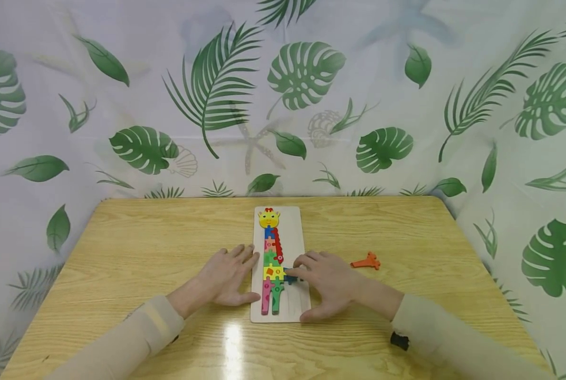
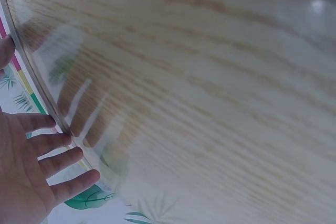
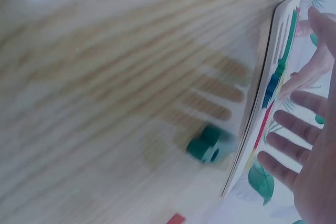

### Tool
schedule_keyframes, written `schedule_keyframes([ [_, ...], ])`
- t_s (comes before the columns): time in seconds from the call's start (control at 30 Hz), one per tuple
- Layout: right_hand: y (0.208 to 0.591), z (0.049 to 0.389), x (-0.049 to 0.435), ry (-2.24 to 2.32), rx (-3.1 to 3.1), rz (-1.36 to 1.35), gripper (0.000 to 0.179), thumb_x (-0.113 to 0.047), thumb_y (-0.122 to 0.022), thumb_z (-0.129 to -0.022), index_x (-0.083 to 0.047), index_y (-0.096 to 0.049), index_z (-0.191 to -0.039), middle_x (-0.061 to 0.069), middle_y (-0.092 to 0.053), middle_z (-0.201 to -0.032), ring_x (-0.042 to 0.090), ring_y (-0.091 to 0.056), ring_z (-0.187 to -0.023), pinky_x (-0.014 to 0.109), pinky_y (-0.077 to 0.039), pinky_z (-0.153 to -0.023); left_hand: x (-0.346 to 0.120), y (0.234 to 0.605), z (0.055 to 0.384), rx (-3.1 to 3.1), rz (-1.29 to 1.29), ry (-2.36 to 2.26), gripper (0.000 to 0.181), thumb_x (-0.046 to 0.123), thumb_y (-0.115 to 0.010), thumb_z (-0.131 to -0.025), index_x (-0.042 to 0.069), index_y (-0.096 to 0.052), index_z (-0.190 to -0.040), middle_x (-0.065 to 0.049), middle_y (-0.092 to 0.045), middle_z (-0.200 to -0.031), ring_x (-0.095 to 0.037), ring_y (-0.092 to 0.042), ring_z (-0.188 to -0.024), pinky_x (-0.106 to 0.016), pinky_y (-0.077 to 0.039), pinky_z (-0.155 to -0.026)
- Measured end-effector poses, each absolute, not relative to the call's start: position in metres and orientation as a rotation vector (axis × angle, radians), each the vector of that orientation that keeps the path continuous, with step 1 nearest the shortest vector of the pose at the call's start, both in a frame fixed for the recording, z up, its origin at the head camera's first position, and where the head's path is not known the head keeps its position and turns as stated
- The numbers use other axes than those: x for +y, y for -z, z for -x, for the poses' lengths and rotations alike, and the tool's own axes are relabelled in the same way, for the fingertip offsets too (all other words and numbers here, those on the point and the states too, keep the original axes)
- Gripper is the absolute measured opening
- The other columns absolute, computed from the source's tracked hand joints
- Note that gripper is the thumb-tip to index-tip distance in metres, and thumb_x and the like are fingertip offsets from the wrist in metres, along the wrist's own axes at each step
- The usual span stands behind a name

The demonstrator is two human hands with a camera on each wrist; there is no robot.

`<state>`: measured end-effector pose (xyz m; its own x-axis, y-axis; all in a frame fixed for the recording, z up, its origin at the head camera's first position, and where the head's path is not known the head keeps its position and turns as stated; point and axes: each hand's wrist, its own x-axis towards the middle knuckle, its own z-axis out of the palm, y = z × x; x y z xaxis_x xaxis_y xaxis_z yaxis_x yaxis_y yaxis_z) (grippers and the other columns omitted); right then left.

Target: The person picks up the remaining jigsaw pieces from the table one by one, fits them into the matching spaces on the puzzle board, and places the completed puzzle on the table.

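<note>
A giraffe puzzle sits on a pale wooden board [image 1: 289, 221], with a yellow head [image 1: 269, 218], a red mane piece [image 1: 277, 245], a yellow body piece [image 1: 274, 273], and pink [image 1: 266, 295] and green [image 1: 276, 296] leg pieces. My left hand [image 1: 223, 277] rests at the board's left edge, fingers spread and thumb by the pink leg. Over the lower right edge, my right hand [image 1: 332, 282] reaches with fairly straight fingers. Its index fingertip is right at a dark blue piece [image 1: 289, 276] beside the yellow one; the hand partly hides that piece.
An orange puzzle piece [image 1: 367, 261] lies on the wooden table [image 1: 159, 232] right of my right hand. In the right wrist view, a dark green piece [image 3: 205, 144] appears beside the board. A leaf-printed cloth [image 1: 301, 158] hangs behind the table.
</note>
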<state>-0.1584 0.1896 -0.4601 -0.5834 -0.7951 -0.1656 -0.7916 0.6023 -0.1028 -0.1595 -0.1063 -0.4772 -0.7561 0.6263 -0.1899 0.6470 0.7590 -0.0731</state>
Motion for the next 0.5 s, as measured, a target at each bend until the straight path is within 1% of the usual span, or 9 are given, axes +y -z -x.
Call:
schedule_keyframes([
  [0.2, 0.458, 0.163, 0.201, 0.044, 2.601, 1.332, 0.097, -0.085, -0.063, -0.080, -0.025, -0.052, -0.155, 0.000, -0.059, -0.143, 0.021, -0.053, -0.130, 0.048, -0.049, -0.113, -0.106, 0.478, 0.160, 2.797, -1.018, 0.196, 0.099, 0.081, -0.045, -0.094, 0.010, -0.041, -0.162, -0.016, -0.041, -0.169, -0.037, -0.047, -0.153, -0.053, -0.050, -0.114],
  [0.37, 0.455, 0.166, 0.211, 0.072, 2.616, 1.343, 0.095, -0.084, -0.066, -0.079, -0.024, -0.056, -0.152, 0.001, -0.061, -0.141, 0.021, -0.055, -0.129, 0.048, -0.050, -0.111, -0.107, 0.476, 0.160, 2.787, -1.015, 0.184, 0.099, 0.080, -0.046, -0.094, 0.010, -0.041, -0.163, -0.016, -0.041, -0.169, -0.037, -0.047, -0.153, -0.053, -0.050, -0.115],
  [0.5, 0.454, 0.168, 0.219, 0.098, 2.633, 1.354, 0.093, -0.083, -0.066, -0.079, -0.024, -0.058, -0.150, 0.001, -0.062, -0.140, 0.023, -0.056, -0.128, 0.050, -0.051, -0.109, -0.107, 0.473, 0.160, 2.777, -1.006, 0.180, 0.099, 0.080, -0.046, -0.094, 0.010, -0.040, -0.163, -0.016, -0.041, -0.169, -0.037, -0.046, -0.153, -0.054, -0.050, -0.115],
])
